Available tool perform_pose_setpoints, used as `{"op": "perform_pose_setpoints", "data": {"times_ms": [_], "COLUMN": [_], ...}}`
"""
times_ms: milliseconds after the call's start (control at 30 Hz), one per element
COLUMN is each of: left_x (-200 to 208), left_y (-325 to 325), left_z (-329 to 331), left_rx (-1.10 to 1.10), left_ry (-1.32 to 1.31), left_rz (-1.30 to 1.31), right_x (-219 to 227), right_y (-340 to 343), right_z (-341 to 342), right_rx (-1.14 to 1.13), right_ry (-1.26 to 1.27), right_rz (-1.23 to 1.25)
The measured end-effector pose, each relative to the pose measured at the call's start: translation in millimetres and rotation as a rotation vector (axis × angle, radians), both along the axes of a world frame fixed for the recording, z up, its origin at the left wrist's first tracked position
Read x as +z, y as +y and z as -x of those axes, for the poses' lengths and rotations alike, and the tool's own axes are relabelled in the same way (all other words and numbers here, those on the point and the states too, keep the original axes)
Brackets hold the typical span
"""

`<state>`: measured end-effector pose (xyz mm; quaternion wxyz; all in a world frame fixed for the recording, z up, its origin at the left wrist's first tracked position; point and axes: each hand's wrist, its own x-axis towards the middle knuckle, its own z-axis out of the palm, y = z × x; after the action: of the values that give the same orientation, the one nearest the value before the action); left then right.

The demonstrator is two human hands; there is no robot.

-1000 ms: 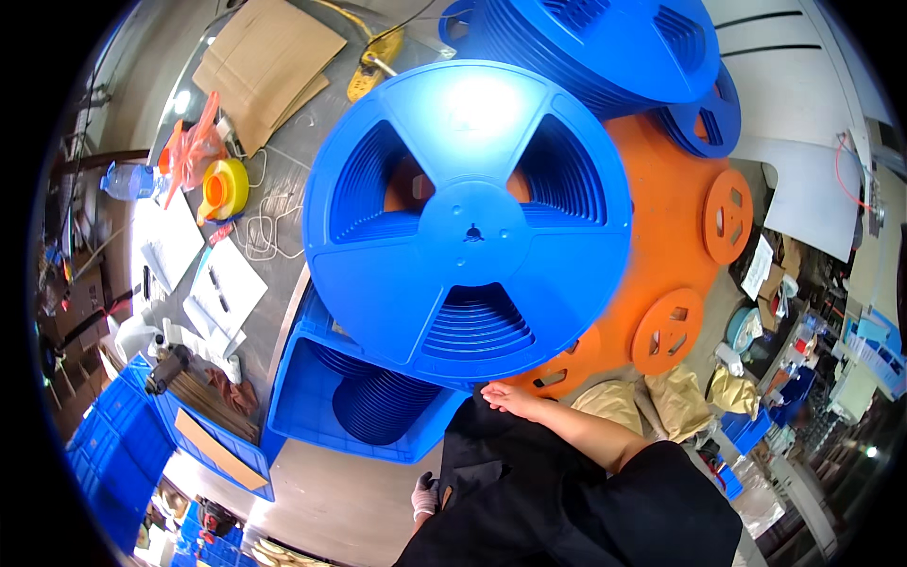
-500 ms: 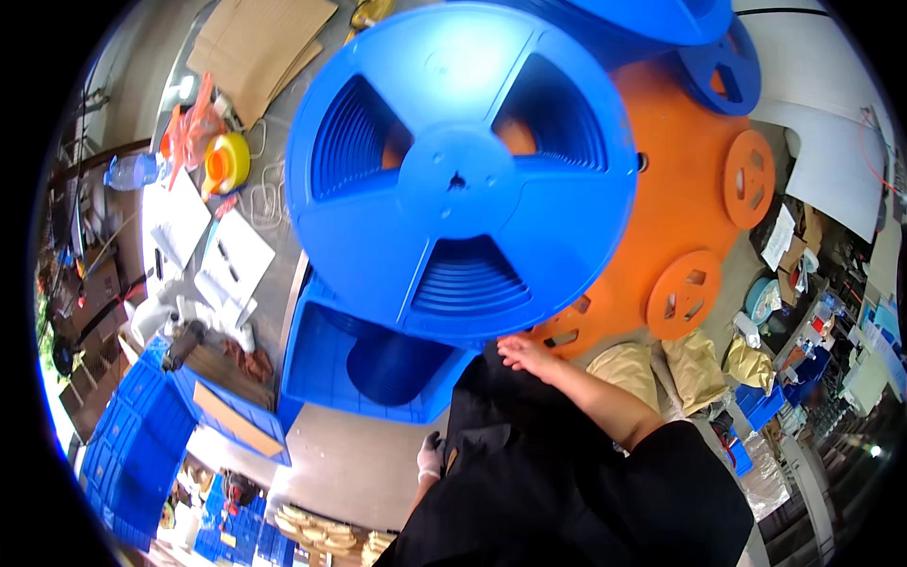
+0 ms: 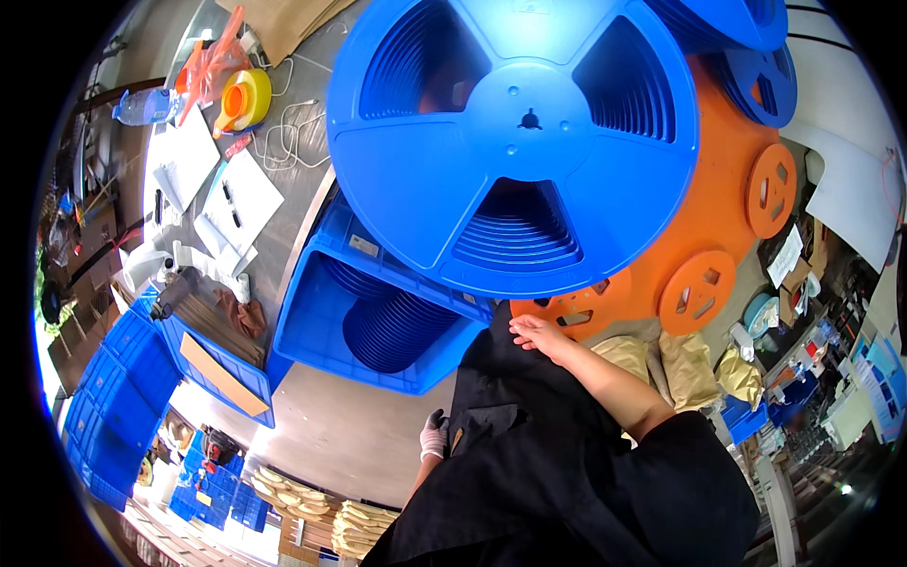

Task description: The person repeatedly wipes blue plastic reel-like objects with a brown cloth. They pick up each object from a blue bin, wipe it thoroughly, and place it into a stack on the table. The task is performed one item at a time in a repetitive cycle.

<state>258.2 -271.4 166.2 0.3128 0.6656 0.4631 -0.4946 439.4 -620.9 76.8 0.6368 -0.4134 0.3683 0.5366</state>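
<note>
My tall stack of blue reels [image 3: 529, 156] is over the orange platform [image 3: 718, 180], with its near rim hanging past the platform's near-left edge. Main risk: if my hip or right elbow bumps that rim, the pile could twist or slide off toward me. Its right side is close to a second blue stack [image 3: 746, 24] at the far edge, so turning mine might catch rims there. Fingers slipped between the flanges could get pinched if the reels settle. Down left, just past the near edge of the grey desk [image 3: 300, 203], the blue crate [image 3: 307, 326] has smaller dark reels [image 3: 392, 331] lying in a row; a knee knock could roll them. Hands: right hand [image 3: 536, 335] bare, fingers loosely curled, holding nothing visible, just below the rim; left hand [image 3: 434, 437] gloved, low by my black clothing [image 3: 567, 472], partly hidden, can't tell if it grips anything. Versus a second ago: stack sits higher and further right in view, its top now cut off, the yellow tool beyond the desk's cardboard [image 3: 293, 24] gone from view; mostly head movement, I'd say. Right fingertips look further from the rim.
</note>
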Motion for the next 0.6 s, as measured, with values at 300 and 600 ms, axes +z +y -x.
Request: {"op": "perform_pose_setpoints", "data": {"times_ms": [300,600], "left_x": [-13.4,-15.5], "left_y": [-0.1,-5.5], "left_z": [34.5,35.2], "left_rx": [0.02,-0.043], "left_ry": [-0.055,-0.124], "left_rz": [-0.003,-0.048], "right_x": [126.4,220.9], "right_y": [24.4,-10.7], "right_z": [-116.3,-254.0], "right_rx": [0.45,0.626], "right_ry": [-0.878,-1.58], "right_rz": [0.071,0.645]}}
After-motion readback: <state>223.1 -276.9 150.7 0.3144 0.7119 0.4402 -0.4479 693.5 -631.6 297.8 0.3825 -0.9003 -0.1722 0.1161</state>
